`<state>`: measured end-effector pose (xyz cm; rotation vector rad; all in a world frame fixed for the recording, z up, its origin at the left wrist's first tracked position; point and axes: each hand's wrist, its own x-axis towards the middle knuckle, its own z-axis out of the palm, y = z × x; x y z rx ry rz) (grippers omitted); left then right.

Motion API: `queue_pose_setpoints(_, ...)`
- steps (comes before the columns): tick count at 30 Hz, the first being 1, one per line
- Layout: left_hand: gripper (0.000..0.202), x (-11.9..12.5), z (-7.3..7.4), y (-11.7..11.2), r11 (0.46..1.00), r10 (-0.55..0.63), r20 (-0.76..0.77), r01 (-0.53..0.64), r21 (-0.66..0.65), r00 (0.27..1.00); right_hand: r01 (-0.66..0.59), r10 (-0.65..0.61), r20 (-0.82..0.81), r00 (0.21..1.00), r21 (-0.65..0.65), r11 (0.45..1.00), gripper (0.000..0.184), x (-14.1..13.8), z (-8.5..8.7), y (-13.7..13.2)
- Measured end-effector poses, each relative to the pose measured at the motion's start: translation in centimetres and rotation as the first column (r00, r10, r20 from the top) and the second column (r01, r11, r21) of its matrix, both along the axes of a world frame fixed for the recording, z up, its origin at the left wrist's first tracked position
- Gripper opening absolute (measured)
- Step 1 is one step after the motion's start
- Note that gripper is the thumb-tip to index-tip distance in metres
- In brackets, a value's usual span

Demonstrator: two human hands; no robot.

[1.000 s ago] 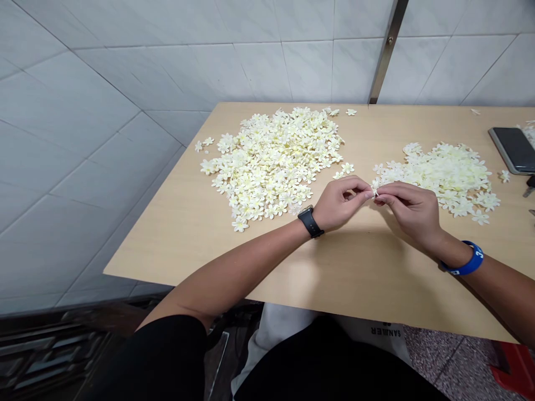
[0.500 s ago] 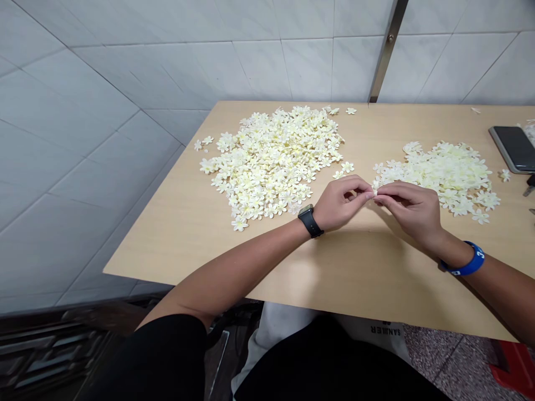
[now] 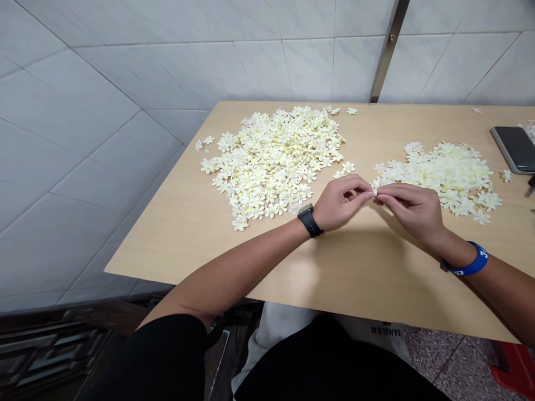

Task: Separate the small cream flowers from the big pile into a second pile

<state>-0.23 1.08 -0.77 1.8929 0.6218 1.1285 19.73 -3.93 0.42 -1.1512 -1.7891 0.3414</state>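
My left hand (image 3: 340, 203) and my right hand (image 3: 412, 209) meet fingertip to fingertip above the middle of the wooden table (image 3: 200, 223). Both pinch one small white flower piece (image 3: 374, 192) between thumb and fingers. A big heap of cream-white fabric flowers (image 3: 276, 159) lies just left of my left hand. A second, flatter heap of white flowers (image 3: 445, 175) lies behind my right hand. A black watch is on my left wrist, a blue band on my right.
A dark phone (image 3: 515, 148) lies at the table's right edge. White tiled walls stand behind and to the left, with a metal strip (image 3: 387, 50) at the back. A few stray flowers (image 3: 203, 143) lie apart from the big heap.
Nearly nothing has moved; my hands stay together pinching the small flower, with only slight finger shifts.
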Motion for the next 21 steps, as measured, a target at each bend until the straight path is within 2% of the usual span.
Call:
queue_pose_setpoints(5, 0.038, -0.07, -0.10, 0.07, 0.997, -0.008, 0.013, 0.007, 0.079, 1.000, 0.011, -0.011, -0.002, 1.000, 0.005, 1.000, 0.008, -0.21, 0.08, -0.15)
queue_pose_setpoints(12, 0.030, -0.18, -0.52, 0.26, 0.983, -0.006, 0.002, 0.006, 0.182, 1.000, -0.004, 0.004, -0.008, 1.000, 0.024, 1.000, 0.009, -0.25, 0.05, -0.16)
queue_pose_setpoints(21, 0.025, -0.51, -0.52, 0.44, 0.982, -0.018, -0.030, 0.023, 0.186, 0.999, -0.047, 0.044, -0.041, 0.998, -0.072, 0.996, 0.013, 0.14, 0.17, -0.05)
